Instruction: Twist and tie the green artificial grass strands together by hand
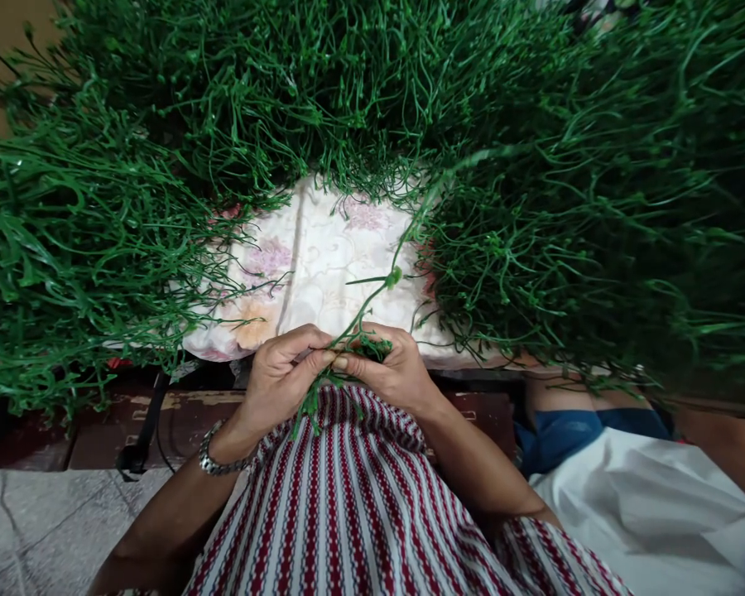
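Note:
Between my two hands, close to my body, is a long green stem [378, 291] with small branches at its lower end. My left hand [285, 372] pinches it between thumb and fingers. Touching it at the fingertips, my right hand [392, 368] is also closed on the greenery, with a small curly green tuft [376, 343] by its fingers. The stem runs up and to the right over the flowered cloth [329, 257], with a paler green part near its upper end. Small green tips hang below my left thumb.
Large heaps of green stems lie at the left [68, 240], the back [298, 83] and the right [564, 223] of the cloth. Another person in a white garment [651, 497] and blue shorts [571, 434] sits at the right. A dark strap [149, 426] hangs at the left.

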A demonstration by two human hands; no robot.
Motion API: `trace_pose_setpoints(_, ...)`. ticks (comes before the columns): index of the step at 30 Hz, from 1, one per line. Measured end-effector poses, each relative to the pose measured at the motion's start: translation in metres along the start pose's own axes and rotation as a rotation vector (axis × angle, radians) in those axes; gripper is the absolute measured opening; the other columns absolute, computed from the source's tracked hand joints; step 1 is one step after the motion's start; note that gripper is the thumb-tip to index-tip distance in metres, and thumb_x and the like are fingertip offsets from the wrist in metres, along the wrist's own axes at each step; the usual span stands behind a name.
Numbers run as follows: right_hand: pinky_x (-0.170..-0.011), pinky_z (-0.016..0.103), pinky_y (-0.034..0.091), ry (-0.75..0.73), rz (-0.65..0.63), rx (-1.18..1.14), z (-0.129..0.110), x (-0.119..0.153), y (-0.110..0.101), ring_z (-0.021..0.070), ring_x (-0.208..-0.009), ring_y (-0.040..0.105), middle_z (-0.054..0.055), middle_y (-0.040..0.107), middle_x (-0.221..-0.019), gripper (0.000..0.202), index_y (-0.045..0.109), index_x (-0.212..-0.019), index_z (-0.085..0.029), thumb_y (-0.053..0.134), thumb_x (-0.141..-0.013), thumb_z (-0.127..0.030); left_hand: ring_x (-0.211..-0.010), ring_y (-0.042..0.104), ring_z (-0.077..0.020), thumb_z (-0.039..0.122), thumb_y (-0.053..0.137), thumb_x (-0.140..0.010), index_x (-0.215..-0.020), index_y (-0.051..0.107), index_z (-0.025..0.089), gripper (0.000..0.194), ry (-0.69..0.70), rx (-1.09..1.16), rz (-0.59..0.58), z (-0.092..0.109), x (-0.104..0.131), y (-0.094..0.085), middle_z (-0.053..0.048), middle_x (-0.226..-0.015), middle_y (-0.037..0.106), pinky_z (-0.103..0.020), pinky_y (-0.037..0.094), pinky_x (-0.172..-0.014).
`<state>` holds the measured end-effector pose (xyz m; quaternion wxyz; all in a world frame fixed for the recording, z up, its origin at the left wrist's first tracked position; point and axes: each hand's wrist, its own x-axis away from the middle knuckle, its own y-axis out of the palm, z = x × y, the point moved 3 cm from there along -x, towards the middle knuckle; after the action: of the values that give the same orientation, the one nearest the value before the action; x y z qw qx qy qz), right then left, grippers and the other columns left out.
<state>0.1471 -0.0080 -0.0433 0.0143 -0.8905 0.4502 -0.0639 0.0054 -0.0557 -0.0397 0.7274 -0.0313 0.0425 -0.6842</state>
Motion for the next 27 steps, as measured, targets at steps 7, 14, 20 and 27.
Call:
trace_pose_setpoints(7,-0.057,0.021,0.038,-0.238,-0.135,0.360,-0.010,0.002,-0.011,0.0095,-0.059,0.050,-0.001,0.053,-0.062,0.009,0.059,-0.067,-0.014,0.060,-0.076,-0.017,-0.064,0.044,-0.0107,0.017,0.047,-0.085,-0.070,0.050,0.016,0.016,0.074,-0.209,-0.261,0.009,-0.002,-0.002,0.001,-0.068,0.045,-0.023,0.034,-0.059)
trace_pose_setpoints(14,-0.068,0.025,0.043,-0.345,-0.052,0.520,-0.014,0.005,-0.012,0.0143,-0.073,0.055,0.006,0.062,-0.077,0.010,0.061,-0.081,-0.013,0.053,-0.081,-0.018,-0.061,0.043,-0.0102,0.021,0.049,-0.086,-0.073,0.051,0.017,0.014,-0.009,-0.128,-0.141,0.008,0.001,0.002,0.002,-0.067,0.045,-0.022,0.034,-0.058)
trace_pose_setpoints(20,-0.068,0.023,0.046,-0.142,-0.060,0.111,-0.004,0.007,-0.004,0.0127,-0.073,0.057,0.003,0.061,-0.078,0.018,0.062,-0.089,-0.013,0.056,-0.084,-0.030,-0.062,0.047,-0.0104,0.016,0.055,-0.082,-0.075,0.056,0.017,0.007,0.109,-0.114,0.045,0.007,0.005,0.008,0.001,-0.066,0.051,-0.022,0.038,-0.057)
trace_pose_setpoints(27,-0.054,0.019,0.042,0.089,-0.029,-0.240,0.005,0.006,0.001,0.0076,-0.056,0.047,-0.002,0.054,-0.063,0.032,0.059,-0.076,-0.013,0.072,-0.070,-0.042,-0.064,0.051,-0.0120,0.008,0.052,-0.080,-0.078,0.057,0.017,0.011,0.337,-0.412,0.159,0.010,0.011,0.016,0.000,-0.067,0.055,-0.026,0.041,-0.064)
